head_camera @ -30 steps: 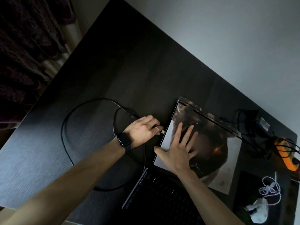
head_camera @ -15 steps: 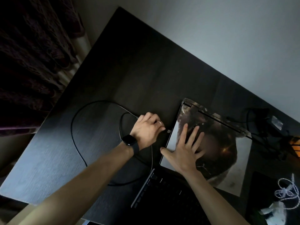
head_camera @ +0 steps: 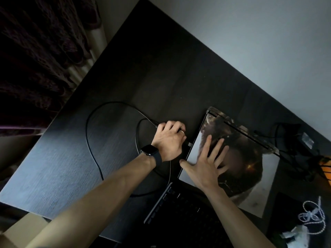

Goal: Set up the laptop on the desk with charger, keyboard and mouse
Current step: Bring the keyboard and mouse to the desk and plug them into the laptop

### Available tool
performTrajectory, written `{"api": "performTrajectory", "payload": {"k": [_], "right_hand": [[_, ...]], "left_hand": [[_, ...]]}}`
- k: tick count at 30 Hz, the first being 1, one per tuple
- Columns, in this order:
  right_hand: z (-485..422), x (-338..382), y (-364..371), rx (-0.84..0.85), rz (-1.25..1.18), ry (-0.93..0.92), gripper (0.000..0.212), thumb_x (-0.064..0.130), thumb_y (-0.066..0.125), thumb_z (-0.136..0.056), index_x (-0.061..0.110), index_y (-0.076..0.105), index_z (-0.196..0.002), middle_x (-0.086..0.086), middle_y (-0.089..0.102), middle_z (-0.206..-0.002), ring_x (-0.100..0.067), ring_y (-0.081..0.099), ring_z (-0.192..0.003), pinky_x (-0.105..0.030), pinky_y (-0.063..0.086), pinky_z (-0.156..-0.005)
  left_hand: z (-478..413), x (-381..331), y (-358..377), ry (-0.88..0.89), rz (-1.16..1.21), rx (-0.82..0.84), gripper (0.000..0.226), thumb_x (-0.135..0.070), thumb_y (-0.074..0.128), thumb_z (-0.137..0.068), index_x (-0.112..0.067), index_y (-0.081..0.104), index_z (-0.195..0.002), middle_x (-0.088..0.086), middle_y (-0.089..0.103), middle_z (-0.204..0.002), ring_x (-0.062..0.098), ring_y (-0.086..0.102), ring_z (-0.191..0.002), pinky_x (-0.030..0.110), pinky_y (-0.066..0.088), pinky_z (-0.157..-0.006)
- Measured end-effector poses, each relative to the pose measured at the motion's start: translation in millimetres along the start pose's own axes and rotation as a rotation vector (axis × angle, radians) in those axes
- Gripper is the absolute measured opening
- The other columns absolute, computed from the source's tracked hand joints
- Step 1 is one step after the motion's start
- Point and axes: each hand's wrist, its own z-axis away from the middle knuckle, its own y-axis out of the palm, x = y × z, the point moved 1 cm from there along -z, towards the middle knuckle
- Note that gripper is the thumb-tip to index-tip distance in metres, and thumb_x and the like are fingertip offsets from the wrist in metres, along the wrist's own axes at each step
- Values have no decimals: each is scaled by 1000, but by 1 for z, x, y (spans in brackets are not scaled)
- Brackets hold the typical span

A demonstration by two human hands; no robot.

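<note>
We pinch the plug (head_camera: 189,144) of the charger cable (head_camera: 87,129) in our left hand (head_camera: 170,140). The fingers are curled round it and the knuckles face up. The metal tip of the plug sits right at the left edge of the laptop (head_camera: 247,169), but we cannot tell whether it is in the socket. The left wrist carries a dark watch (head_camera: 148,151), and there is a thin ring (head_camera: 181,131) on one finger.

Our right hand (head_camera: 206,163) lies flat on top of the laptop. Its fingers are spread wide and straight, and the thumb reaches to the laptop's left edge, just below the plug.

The laptop lies flat on the dark desk (head_camera: 62,167), toward its right side, with a picture across its top. The cable runs back from our left hand in wide black loops over the desk, and one loop passes under the left wrist.

A dark keyboard (head_camera: 161,203) lies on the desk just in front of the laptop, under our right forearm.

Beyond the laptop on the right is a tangle of black wires (head_camera: 295,140), with something orange (head_camera: 326,169) at the edge of the view. A coiled white cord (head_camera: 313,214) lies near the lower right corner. A dark curtain (head_camera: 35,59) hangs to the left of the desk.
</note>
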Motion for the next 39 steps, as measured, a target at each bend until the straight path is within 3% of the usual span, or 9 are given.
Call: {"api": "performTrajectory", "payload": {"k": [11,15,18,21,25,27,30,34,39], "right_hand": [[-2,0,2,0,0,3,137,79,60,-61,33,-39,-145,-7,-47,-152,-34,-41,-141,-76,-4,-109],[-1,1,0,1,8,12,138,79,60,-62,34,-44,-140,-7,-49,-151,-34,-41,-140,-76,-3,-110],[-1,2,0,4,14,12,139,80,60,-61,33,-43,-141,-7,-48,-151,-35,-41,-141,-76,-3,-110],[0,1,0,0,14,6,137,80,58,-60,33,-38,-145,-8,-46,-152,-35,-40,-141,-76,-3,-110],[-1,0,1,-11,9,4,135,79,58,-61,32,-35,-147,-7,-46,-153,-35,-40,-141,-77,-2,-109],[-1,0,1,-10,-2,0,136,79,58,-60,33,-37,-146,-6,-48,-151,-34,-41,-141,-77,-2,-109],[-1,-1,0,-6,-14,-5,136,87,55,-59,36,-36,-146,-4,-49,-151,-32,-43,-140,-76,-3,-110],[2,-19,-11,0,89,-71,131,107,31,-52,42,-33,-147,-6,-40,-157,-34,-34,-145,-73,-4,-112],[1,-32,-23,-22,176,-221,128,106,30,-56,40,-25,-152,2,-36,-159,-25,-33,-147,-73,2,-113]], "left_hand": [[2,0,10,-41,13,-152,23,-36,51,-93,-23,69,-92,-10,56,-113,22,50,-106,34,27,-91],[5,-7,10,-8,-45,-115,30,-42,43,-92,-32,71,-87,-10,59,-97,20,53,-93,34,27,-84],[5,-6,9,-25,58,-100,34,-48,42,-91,-33,72,-85,-13,65,-89,16,57,-88,31,28,-82],[8,6,7,64,149,-121,34,-53,47,-91,-31,73,-93,-13,67,-93,14,59,-89,29,32,-86],[14,22,7,291,35,-157,33,-41,52,-90,-23,70,-112,-3,64,-106,18,54,-100,32,42,-90],[14,25,9,285,-10,-231,31,-39,52,-92,-20,72,-108,0,64,-103,20,51,-97,36,47,-85],[13,25,10,284,-39,-323,29,-38,54,-92,-21,75,-100,-1,65,-98,20,48,-94,34,42,-84],[12,27,11,328,-73,-314,26,-40,56,-92,-24,76,-100,-5,67,-99,18,51,-96,33,39,-88],[10,28,11,354,-70,-321,19,-36,64,-92,-24,75,-102,-6,67,-100,18,55,-94,34,44,-84]]}}
